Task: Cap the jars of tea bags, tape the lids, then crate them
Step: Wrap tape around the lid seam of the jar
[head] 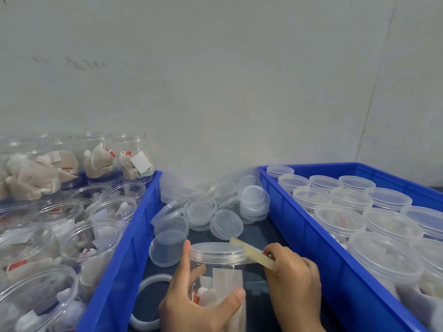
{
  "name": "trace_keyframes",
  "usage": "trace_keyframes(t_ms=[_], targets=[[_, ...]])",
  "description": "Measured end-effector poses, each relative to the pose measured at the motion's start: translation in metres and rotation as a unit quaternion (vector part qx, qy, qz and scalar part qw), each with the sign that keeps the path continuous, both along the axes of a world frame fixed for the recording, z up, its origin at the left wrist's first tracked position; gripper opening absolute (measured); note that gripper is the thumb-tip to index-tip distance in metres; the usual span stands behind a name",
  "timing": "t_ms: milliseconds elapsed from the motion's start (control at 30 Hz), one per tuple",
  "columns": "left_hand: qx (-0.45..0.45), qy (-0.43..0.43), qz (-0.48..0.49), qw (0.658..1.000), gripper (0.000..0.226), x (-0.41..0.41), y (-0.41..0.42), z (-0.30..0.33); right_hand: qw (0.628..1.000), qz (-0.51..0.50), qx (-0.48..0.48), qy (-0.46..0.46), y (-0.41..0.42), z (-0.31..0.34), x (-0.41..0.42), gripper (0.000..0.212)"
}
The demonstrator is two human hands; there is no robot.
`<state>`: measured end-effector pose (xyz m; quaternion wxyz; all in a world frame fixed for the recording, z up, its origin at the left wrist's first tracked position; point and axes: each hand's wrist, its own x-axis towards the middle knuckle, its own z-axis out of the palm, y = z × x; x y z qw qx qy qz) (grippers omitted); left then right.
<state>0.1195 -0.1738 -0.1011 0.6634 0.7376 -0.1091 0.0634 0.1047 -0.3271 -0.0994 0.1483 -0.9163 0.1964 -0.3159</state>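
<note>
The left hand is gripping a capped jar while the right hand is pinching a tape strip onto its lid. Rightward, a crate is holding capped jars; leftward, many are waiting open.

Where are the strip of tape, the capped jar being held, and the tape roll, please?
strip of tape (pixel 251 251), head view, mid-strip.
capped jar (pixel 217 255), head view, lid's side.
tape roll (pixel 143 285), head view, left rim.

A pale grey wall is seen across 12 o'clock, marked by a thin vertical crack toward 2 o'clock. A dark tabletop is shown at 6 o'clock.
</note>
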Motion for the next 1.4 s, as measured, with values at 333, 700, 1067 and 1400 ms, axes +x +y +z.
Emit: trace_keyframes(t_ms=[333, 700, 1067, 1400], targets=[[-0.030, -0.013, 0.000, 0.999, 0.120, 0.012, 0.001, -0.012, 0.999, 0.007, -0.003, 0.033, 0.000, -0.005, 0.004, 0.013], [-0.065, -0.037, 0.004, 0.997, 0.099, 0.002, -0.004, -0.012, 0.959, 0.230, 0.144, 0.081, 0.013, 0.010, -0.005, 0.087], [-0.090, -0.071, -0.158, 0.981, 0.097, -0.006, 0.003, 0.003, 0.796, 0.412, 0.439, 0.065, -0.021, 0.025, -0.012, 0.078], [-0.112, -0.040, -0.174, 0.978, 0.106, -0.006, -0.002, 0.001, 0.655, 0.439, 0.613, -0.059, 0.006, 0.027, -0.015, 0.051]])
